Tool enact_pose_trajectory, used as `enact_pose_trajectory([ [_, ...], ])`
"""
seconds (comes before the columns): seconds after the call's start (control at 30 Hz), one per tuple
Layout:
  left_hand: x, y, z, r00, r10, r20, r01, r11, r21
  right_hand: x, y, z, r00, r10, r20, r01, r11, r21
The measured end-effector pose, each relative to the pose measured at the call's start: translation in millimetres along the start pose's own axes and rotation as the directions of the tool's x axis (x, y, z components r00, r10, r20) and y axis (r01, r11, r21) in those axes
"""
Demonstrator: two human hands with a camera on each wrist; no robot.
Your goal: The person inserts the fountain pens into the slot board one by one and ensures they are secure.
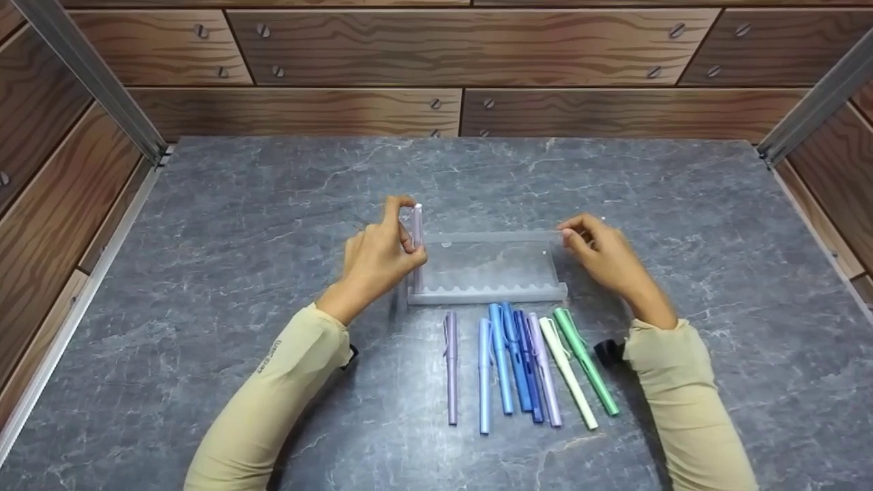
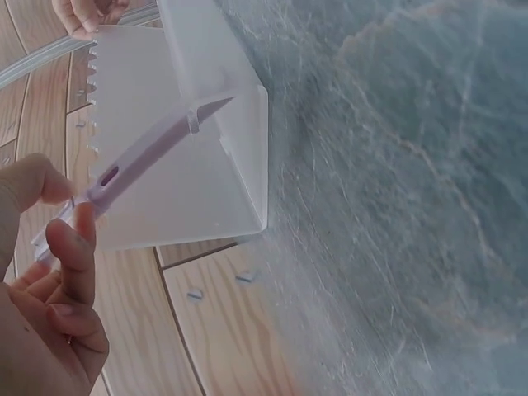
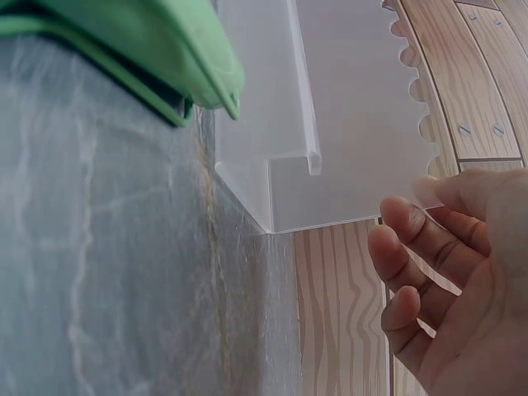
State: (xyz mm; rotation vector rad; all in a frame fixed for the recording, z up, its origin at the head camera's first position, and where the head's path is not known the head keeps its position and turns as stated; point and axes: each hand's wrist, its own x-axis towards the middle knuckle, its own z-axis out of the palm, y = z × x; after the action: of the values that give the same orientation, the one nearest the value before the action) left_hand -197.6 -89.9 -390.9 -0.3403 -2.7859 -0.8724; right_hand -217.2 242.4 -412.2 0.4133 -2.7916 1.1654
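Note:
My left hand [image 1: 377, 254] pinches a pale lilac pen [image 1: 418, 224] near its upper end. The pen slants over the left end of a frosted clear pen stand [image 1: 487, 296] that has scalloped notches along its edges. In the left wrist view, the lower part of the lilac pen [image 2: 147, 162] overlaps the stand's front ledge. At the stand's far right corner, my right hand [image 1: 601, 254] pinches the edge of the back panel between thumb and forefinger. The right wrist view shows that thumb and fingers at the corner of the notched panel [image 3: 355, 124], other fingers loosely bent.
In front of the stand lie several pens: a purple pen [image 1: 451, 368] apart at the left, blue ones, a lilac one, a pale green pen [image 1: 569, 375] and a green pen [image 1: 588, 365]. Wood-patterned walls [image 1: 470, 48] and metal posts [image 1: 102, 82] bound the grey marbled table [image 1: 273, 191].

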Motion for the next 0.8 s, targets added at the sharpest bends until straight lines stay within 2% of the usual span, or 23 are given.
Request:
enact_pose_trajectory([
  [0.33, 3.0, 3.0, -0.4, 0.996, -0.066, 0.055, 0.066, 0.998, 0.015, 0.0, 1.1, -0.8, 1.0, 0.008, 0.005, -0.008, 1.0, 0.009],
  [0.53, 4.4, 1.6, -1.1, 0.997, -0.051, 0.062, 0.051, 0.999, 0.003, 0.0, 1.2, -1.5, 1.0, 0.007, 0.001, -0.007, 1.0, -0.003],
  [0.8, -0.3, 1.3, -6.0, 0.998, -0.023, 0.051, 0.023, 1.0, 0.011, 0.3, 2.3, -1.0, 1.0, 0.0, 0.004, 0.0, 1.0, 0.0],
])
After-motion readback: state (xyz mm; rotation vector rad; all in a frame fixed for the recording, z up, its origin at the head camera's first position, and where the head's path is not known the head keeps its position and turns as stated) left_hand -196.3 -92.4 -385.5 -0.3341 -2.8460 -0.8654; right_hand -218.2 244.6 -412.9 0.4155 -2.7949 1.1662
